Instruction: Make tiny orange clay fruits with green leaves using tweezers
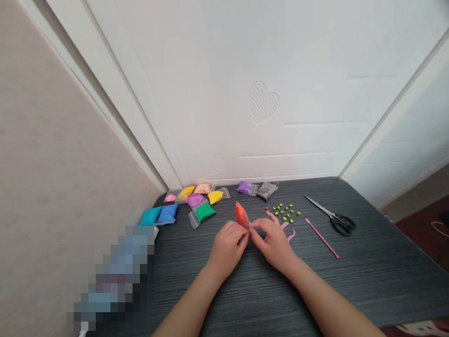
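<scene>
Between my two hands is a small clear bag of orange-red clay (241,214), tilted up and away from me. My left hand (228,245) pinches the bag's near end between thumb and fingers. My right hand (273,239) pinches the same end from the other side, so the fingertips of both nearly meet. Pink tools (291,235) lie partly hidden under and beside my right hand. Just beyond them are several tiny yellow-and-green pieces (286,215) and one small red piece (266,208).
Bags of coloured clay, among them a green one (205,212) and a blue one (167,214), lie along the back and left of the dark table (182,281). A pink stick tool (322,238) and black-handled scissors (342,223) lie to the right. A white panel stands behind.
</scene>
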### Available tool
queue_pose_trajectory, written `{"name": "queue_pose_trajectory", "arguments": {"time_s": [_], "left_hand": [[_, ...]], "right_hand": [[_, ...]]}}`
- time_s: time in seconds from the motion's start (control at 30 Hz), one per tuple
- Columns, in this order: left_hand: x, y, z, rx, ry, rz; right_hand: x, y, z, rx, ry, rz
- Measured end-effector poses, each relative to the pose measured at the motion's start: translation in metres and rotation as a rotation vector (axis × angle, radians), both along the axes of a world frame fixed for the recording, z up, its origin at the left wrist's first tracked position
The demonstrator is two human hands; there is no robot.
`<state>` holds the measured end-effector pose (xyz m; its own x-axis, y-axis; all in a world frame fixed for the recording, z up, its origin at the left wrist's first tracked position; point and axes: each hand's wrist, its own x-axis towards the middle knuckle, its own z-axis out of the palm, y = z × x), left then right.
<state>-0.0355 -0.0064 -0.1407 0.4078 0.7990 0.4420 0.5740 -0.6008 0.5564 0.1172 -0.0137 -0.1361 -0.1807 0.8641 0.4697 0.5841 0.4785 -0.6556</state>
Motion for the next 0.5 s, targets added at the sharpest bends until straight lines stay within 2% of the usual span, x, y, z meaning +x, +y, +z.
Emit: {"name": "queue_pose_trajectory", "arguments": {"time_s": [0.27,0.5], "left_hand": [[0.0049,-0.0048,0.0032,-0.131,-0.116,0.065],[0.0021,-0.0044,0.0033,0.052,0.166,0.029]], "right_hand": [[-0.0046,0.0002,0.0005,-0.054,0.062,0.005],[-0.0027,0.0008,0.0028,-0.078,0.062,0.058]]}}
